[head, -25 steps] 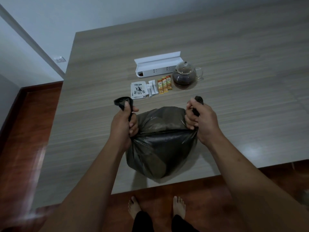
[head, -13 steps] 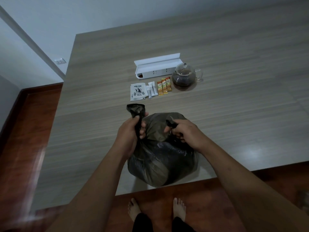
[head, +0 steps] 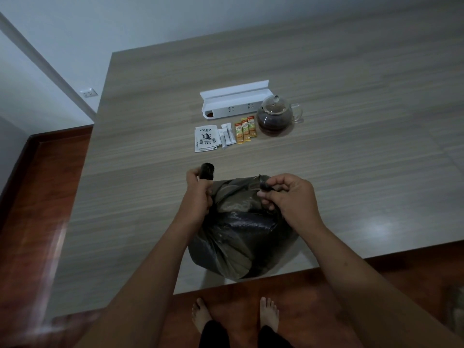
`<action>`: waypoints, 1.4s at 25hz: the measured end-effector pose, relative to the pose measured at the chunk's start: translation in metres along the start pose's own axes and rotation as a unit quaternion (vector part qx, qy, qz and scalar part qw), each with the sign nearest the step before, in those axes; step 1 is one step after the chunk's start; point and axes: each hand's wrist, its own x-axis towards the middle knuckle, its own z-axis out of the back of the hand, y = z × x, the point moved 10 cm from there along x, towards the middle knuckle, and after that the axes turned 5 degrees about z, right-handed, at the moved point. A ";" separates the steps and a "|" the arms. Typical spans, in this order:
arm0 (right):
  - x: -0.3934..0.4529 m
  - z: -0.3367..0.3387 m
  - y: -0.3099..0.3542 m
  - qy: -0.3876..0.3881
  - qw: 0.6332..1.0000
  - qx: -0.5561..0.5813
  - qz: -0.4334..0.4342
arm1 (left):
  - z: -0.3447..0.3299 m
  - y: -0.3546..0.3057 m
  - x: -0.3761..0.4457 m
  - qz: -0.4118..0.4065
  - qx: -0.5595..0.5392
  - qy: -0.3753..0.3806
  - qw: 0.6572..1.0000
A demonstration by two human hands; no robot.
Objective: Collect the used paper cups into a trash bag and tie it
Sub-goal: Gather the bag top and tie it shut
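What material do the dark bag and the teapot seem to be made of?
Trash bag: thin plastic film, glossy and crinkled, slightly see-through near the top. Teapot: clear glass, probably, since the dark liquid shows through its wall.

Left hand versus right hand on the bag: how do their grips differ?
The left hand fists around one twisted bag end, which sticks up above it; the right hand pinches the other end at its fingertips, leaving only a short stub showing. The left sits at the bag's left edge, the right over its top right. Both hold the bag.
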 end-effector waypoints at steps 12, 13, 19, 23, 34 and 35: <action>-0.006 -0.007 0.014 0.096 0.982 -0.138 0.090 | -0.004 -0.008 -0.007 -0.021 0.007 0.091 0.996; -0.005 -0.008 0.013 0.110 0.978 -0.150 0.092 | 0.001 -0.010 -0.008 -0.042 0.049 0.063 0.996; -0.010 -0.002 0.015 0.097 0.985 -0.114 0.084 | 0.019 -0.028 -0.019 -0.168 0.131 -0.098 0.972; -0.007 0.007 0.013 0.060 0.996 -0.046 0.044 | 0.001 -0.035 -0.031 -0.194 0.165 -0.045 0.966; -0.006 -0.018 0.011 0.106 0.994 -0.001 0.024 | -0.031 -0.032 -0.035 -0.191 0.231 0.039 0.953; -0.006 -0.019 0.009 0.112 0.993 0.000 0.020 | -0.032 -0.033 -0.034 -0.200 0.239 0.038 0.949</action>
